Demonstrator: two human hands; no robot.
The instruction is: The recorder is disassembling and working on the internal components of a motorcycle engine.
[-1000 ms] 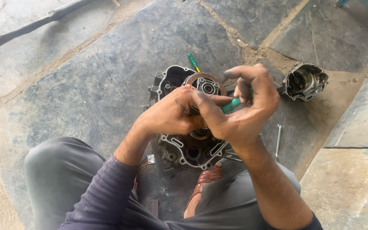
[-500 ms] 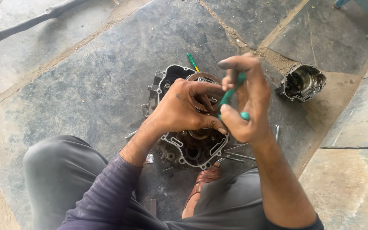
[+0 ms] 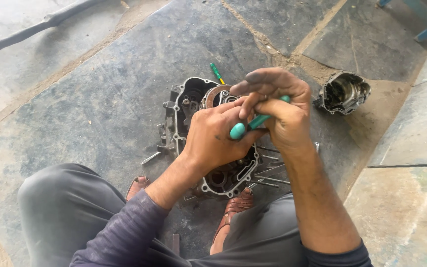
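The right hand (image 3: 285, 116) holds closed around a green-handled screwdriver (image 3: 247, 124), while the left hand (image 3: 218, 136) rests curled on the grey cast-metal engine crankcase half (image 3: 193, 123) that lies on the rough stone floor (image 3: 100, 99) at the centre of the view. To do this well, I judge the tool must stay straight on the part and the left hand must press the case steady. A second round metal cover (image 3: 344, 93) lies at 2 o'clock, and thin long steel bolts (image 3: 268, 178) lie at 5 o'clock of the case.
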